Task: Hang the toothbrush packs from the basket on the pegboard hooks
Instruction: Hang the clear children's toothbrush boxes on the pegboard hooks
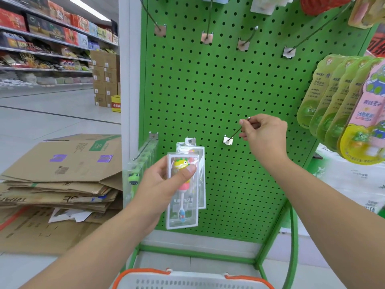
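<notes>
One clear toothbrush pack (pixel 181 190), pink-yellow brush inside, pinched in left hand (pixel 160 184); right hand (pixel 264 132) grip pinches bare hook (pixel 237 130).

Green pegboard (pixel 208 90), upright, centre. Left hand (pixel 160 184), at 7 o'clock of the board: thumb and fingers (pixel 188 171) pinch a clear toothbrush pack (pixel 182 197) held upright, overlapping another pack (pixel 198 161) hanging on a lower hook. Right hand (pixel 264 132), at 3 o'clock of that pack: grips a bare hook (pixel 234 135) near its tip. Green and pink packs (pixel 341 113) hang at right edge. White basket (pixel 191 280), orange handles, at 6 o'clock. Flattened cardboard (pixel 62 174) at 9 o'clock.
</notes>
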